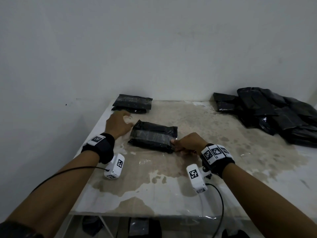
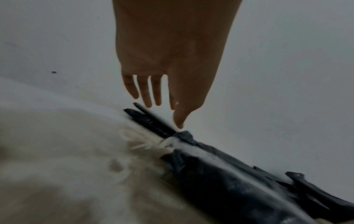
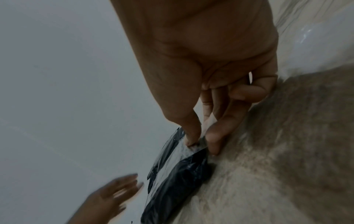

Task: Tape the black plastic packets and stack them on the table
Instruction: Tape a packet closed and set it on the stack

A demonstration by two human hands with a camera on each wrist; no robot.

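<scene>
A black plastic packet with a strip of clear tape along its top lies in the middle of the table. My right hand pinches its right end; in the right wrist view the thumb and fingertips press on the taped edge of the packet. My left hand hovers just left of the packet, fingers spread and holding nothing, and its straight fingers show in the left wrist view. A small stack of taped packets sits at the back left by the wall.
A loose pile of black packets covers the back right of the worn, stained table. A white wall stands close behind and to the left. Cables hang from both wrist cameras. Dark items lie under the table's front edge.
</scene>
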